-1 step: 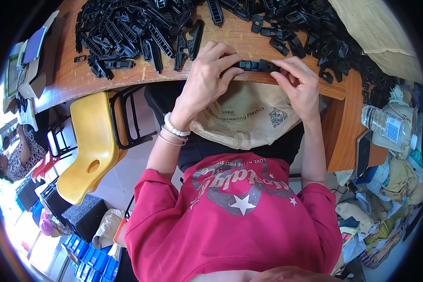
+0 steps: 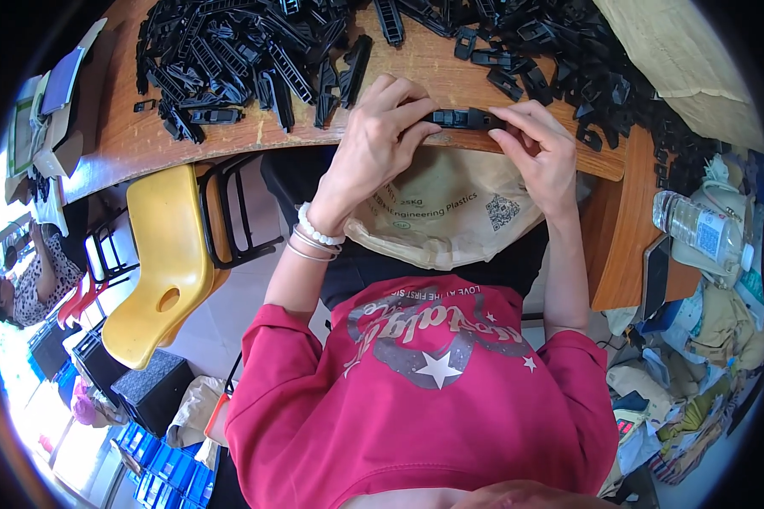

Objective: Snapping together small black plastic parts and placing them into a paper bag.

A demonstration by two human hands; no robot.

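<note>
Left hand [image 2: 373, 144], wrist bent, fingertips pinching one end of a black plastic clip [image 2: 465, 119]. Right hand [image 2: 542, 148] grips its other end, above the wooden table [image 2: 144, 140] edge.

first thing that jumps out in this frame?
Both hands meet at the near edge of the wooden table: the left hand and right hand pinch one black plastic part between them. Behind it, a heap of black plastic parts covers the tabletop. A yellow chair stands on the left.
</note>
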